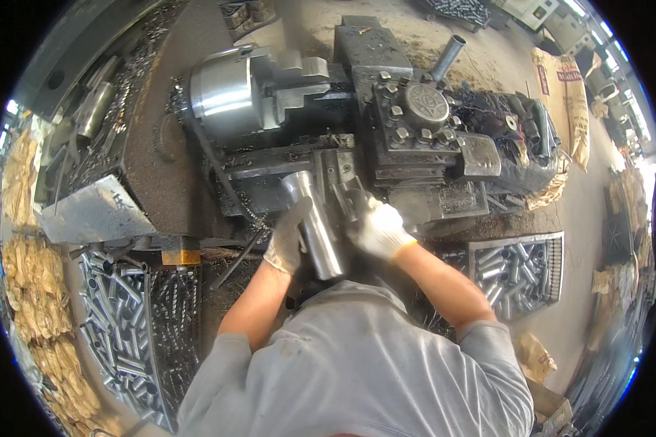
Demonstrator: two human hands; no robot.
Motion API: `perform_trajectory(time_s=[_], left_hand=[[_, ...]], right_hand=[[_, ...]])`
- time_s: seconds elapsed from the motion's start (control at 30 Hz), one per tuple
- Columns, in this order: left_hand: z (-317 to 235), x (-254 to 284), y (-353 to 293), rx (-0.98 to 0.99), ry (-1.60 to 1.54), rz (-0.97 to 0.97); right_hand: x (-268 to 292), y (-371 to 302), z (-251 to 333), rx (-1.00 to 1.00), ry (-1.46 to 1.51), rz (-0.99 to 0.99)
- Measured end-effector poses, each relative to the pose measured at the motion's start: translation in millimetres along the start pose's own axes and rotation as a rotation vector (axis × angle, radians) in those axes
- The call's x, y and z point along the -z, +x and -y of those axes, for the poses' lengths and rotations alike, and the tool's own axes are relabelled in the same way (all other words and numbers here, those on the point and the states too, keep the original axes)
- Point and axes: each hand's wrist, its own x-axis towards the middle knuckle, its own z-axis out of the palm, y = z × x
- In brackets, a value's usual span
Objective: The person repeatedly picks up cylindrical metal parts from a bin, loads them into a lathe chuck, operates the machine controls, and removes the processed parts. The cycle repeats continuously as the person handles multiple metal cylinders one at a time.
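My left hand [288, 237], in a soiled work glove, grips a shiny metal tube [319, 229] from its left side. The tube stands at a slant in front of my body, its upper end flared. To its right, my right hand [379, 229], in a white glove, is closed around a dark metal piece [351, 198] whose kind I cannot make out. Both hands are just in front of a lathe. Its chuck [226, 91] with stepped jaws is at the left, and the bolted tool post [424, 105] at the right. No workpiece shows in the jaws.
A bin of cut metal tubes [120, 328] stands at the lower left, and a crate of tubes [517, 273] at the right. Metal shavings [175, 306] lie beside the left bin. A tube-like handle [448, 58] rises behind the tool post. Brown sacks [33, 284] are stacked far left.
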Motion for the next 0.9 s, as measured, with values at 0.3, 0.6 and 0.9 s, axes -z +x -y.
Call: perform_trajectory(time_s=[0.3,0.6,0.9], left_hand=[[-25,19,30,-0.284,-0.220,-0.016],[-34,-10,147,-0.340,0.275,0.251],[-10,20,84,-0.919,1.368,-0.349]], right_hand=[[30,50,2,-0.217,0.730,0.030],[131,65,69,0.143,0.413,-0.024],[260,250,3,0.455,-1.036,-0.050]])
